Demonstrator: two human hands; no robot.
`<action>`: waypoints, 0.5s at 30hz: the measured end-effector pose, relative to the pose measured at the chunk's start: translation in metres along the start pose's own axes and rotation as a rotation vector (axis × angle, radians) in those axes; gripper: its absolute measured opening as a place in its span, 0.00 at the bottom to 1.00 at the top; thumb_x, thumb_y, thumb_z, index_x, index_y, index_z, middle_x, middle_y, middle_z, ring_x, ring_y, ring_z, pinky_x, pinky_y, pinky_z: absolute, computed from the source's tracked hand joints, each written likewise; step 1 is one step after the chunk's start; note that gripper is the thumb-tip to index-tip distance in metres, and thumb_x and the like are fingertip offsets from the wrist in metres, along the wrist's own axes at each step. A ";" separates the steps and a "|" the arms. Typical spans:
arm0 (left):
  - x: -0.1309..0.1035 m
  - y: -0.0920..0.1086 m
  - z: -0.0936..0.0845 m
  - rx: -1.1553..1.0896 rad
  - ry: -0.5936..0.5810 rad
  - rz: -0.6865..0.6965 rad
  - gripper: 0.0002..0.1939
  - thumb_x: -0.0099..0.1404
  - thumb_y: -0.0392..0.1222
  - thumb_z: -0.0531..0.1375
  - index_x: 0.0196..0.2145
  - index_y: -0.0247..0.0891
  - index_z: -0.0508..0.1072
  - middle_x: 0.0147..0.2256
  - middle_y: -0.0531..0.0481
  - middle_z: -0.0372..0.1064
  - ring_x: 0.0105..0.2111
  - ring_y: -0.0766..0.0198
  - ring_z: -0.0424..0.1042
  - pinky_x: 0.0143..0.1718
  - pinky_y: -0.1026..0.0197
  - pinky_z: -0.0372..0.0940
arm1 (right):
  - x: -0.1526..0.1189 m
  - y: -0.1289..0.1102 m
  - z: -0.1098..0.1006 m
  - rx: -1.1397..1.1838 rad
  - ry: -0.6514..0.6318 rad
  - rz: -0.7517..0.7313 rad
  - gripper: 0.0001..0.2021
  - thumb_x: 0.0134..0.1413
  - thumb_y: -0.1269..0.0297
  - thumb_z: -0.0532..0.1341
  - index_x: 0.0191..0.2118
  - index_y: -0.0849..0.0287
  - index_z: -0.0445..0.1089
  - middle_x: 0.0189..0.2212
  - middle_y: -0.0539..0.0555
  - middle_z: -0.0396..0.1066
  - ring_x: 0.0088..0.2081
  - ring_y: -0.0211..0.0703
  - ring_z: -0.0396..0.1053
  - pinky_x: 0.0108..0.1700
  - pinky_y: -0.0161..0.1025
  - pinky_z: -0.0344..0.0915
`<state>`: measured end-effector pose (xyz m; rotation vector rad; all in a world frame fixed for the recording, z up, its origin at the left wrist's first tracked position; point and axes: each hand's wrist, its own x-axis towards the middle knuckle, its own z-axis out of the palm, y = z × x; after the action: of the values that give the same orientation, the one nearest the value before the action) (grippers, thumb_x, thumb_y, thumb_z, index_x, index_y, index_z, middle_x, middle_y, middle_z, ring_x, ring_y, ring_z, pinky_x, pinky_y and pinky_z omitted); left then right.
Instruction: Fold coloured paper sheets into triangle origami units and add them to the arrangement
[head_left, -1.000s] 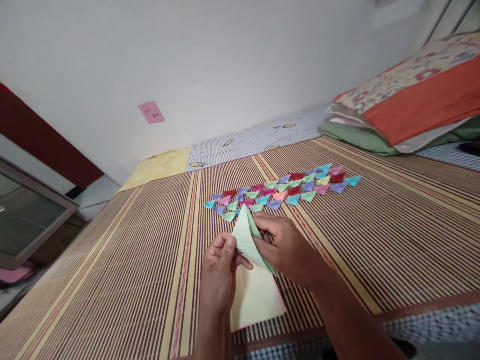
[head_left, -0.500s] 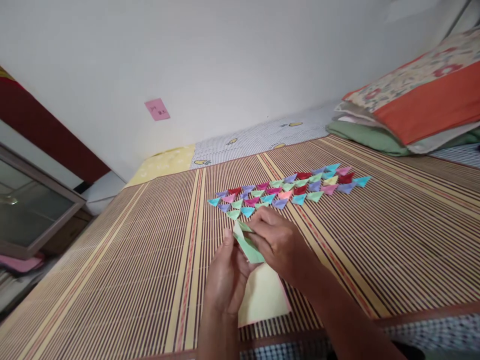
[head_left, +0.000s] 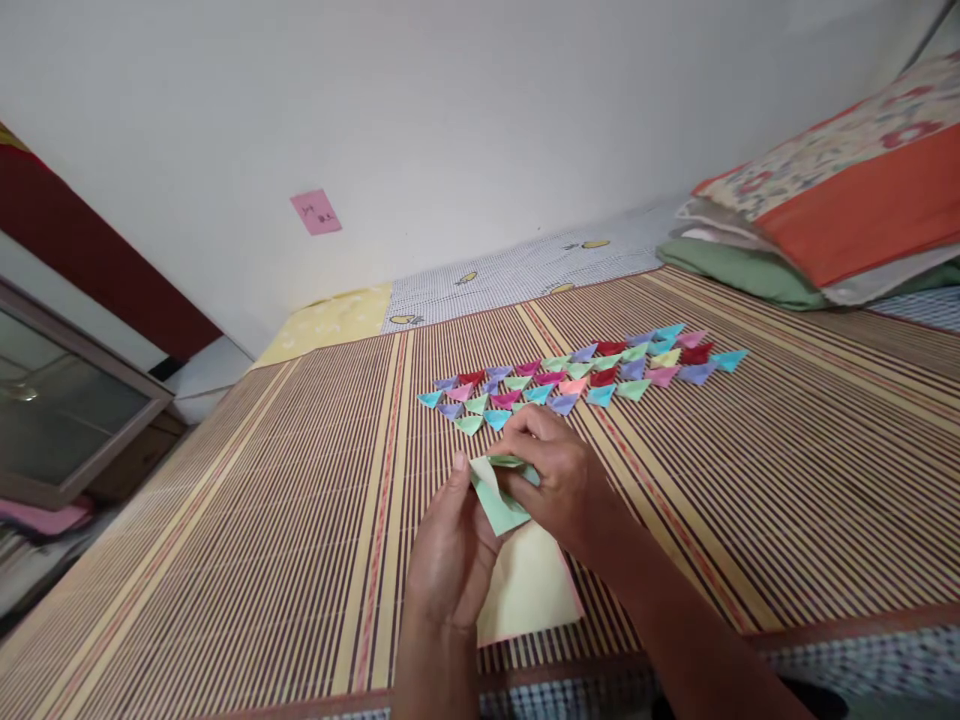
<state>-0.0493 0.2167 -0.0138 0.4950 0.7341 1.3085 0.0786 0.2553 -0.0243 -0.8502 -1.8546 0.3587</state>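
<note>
A light green sheet of folding paper (head_left: 498, 502), partly folded, is held up between both hands above the mat. My left hand (head_left: 452, 545) grips its left side, thumb up along the edge and fingers behind it. My right hand (head_left: 553, 478) pinches the upper right part, with some fingers tucked inside the fold. Below the hands, pale yellow paper (head_left: 532, 590) with a pink edge lies on the mat. Just beyond, folded paper triangles (head_left: 551, 378) in green, blue, purple, pink and red lie in several rows; my right hand hides a few.
A striped bamboo mat (head_left: 300, 520) covers the bed. Folded bedding (head_left: 847, 220) is stacked at the back right. A pink note (head_left: 316, 212) is on the white wall. On the left stands a glass-fronted cabinet (head_left: 67, 400).
The green paper has opened wider, its top edge now spread between the hands and its front turned more toward me. The right fingers have pushed inside the fold.
</note>
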 end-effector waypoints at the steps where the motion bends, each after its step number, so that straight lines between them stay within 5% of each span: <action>1: 0.000 0.000 0.000 -0.018 0.005 -0.014 0.12 0.61 0.46 0.70 0.33 0.33 0.77 0.35 0.43 0.78 0.43 0.52 0.77 0.43 0.54 0.74 | 0.000 0.000 0.001 -0.003 -0.004 -0.001 0.08 0.55 0.79 0.64 0.33 0.58 0.75 0.34 0.52 0.66 0.39 0.46 0.65 0.42 0.42 0.62; 15: 0.006 -0.010 -0.007 -0.041 0.152 -0.073 0.08 0.61 0.39 0.68 0.35 0.31 0.77 0.32 0.46 0.78 0.36 0.56 0.78 0.37 0.60 0.73 | -0.005 0.004 0.003 0.293 -0.077 0.193 0.10 0.58 0.76 0.63 0.40 0.55 0.78 0.38 0.53 0.72 0.40 0.45 0.71 0.41 0.41 0.66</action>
<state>-0.0468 0.2197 -0.0268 0.3350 0.8426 1.2997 0.0785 0.2545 -0.0315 -0.8220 -1.7378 0.7740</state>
